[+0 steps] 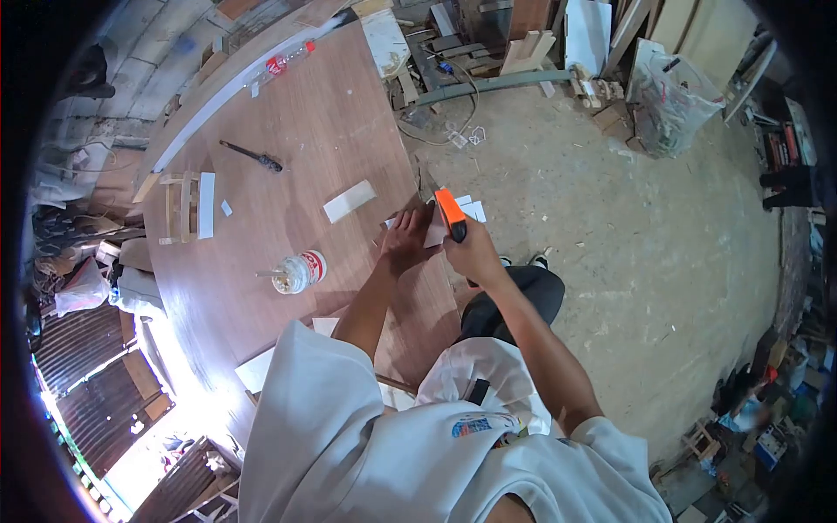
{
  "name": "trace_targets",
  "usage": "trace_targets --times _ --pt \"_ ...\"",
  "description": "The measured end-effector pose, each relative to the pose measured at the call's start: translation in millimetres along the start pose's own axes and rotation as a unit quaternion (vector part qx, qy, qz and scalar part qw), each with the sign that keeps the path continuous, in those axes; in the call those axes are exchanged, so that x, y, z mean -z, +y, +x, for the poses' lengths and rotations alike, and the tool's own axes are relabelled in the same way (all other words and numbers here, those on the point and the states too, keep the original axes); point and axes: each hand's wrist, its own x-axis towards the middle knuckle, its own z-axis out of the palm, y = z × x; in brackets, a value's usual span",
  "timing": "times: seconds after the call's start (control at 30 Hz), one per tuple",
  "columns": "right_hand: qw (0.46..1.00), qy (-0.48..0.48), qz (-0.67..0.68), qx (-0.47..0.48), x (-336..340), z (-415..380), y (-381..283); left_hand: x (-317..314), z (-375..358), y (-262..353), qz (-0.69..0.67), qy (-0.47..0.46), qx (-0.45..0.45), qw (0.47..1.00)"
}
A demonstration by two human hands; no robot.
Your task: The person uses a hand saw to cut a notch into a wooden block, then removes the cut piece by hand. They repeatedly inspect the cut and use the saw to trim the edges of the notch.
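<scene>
My right hand (473,253) is closed around the orange and black handle of a hand saw (450,207), at the table's edge. The saw's thin blade points away from me and is hard to make out. My left hand (405,240) lies flat with fingers spread on a white board piece (436,234), pressing it on the table edge. Part of that piece is hidden under the hand. More white pieces (472,209) show just past the saw. A loose white strip (350,201) lies on the table beyond my left hand.
On the brown table (288,205) stand a jar (299,272) with a stick in it and a small wooden frame (180,207). A slim dark tool (253,157) and a plastic bottle (289,59) lie farther off. A filled plastic bag (676,96) and wood scraps line the far floor.
</scene>
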Motion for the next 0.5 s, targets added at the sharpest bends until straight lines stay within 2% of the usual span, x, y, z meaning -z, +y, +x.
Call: trace_targets --times 0.07,0.1,0.13,0.2,0.23,0.33,0.4,0.43,0.5 --pt "0.983 -0.077 0.064 -0.155 7 15 -16 2 2 1 -0.016 -0.017 0.015 1.000" --pt "0.975 -0.095 0.068 -0.190 9 21 -25 5 3 2 -0.032 -0.036 0.023 0.999" --pt "0.975 -0.097 0.067 -0.190 5 20 -19 2 1 1 -0.032 -0.035 0.025 0.999" --pt "0.992 -0.066 0.037 -0.100 -4 16 -12 1 -1 1 0.015 -0.004 -0.003 1.000" --pt "0.992 -0.068 0.034 -0.096 -3 11 -14 3 2 -1 0.015 0.001 -0.001 1.000" --pt "0.993 -0.037 0.015 -0.110 10 -26 -33 3 0 1 -0.050 -0.036 -0.020 0.998" --pt "0.995 -0.055 0.010 -0.088 25 -50 -71 -1 2 0 -0.035 0.045 -0.026 0.998" --pt "0.990 -0.068 0.004 -0.122 35 -64 -88 -4 2 0 -0.059 0.015 0.006 0.998" --pt "0.985 -0.077 0.000 -0.154 50 -94 -110 -5 3 -3 -0.052 0.012 0.002 0.999"
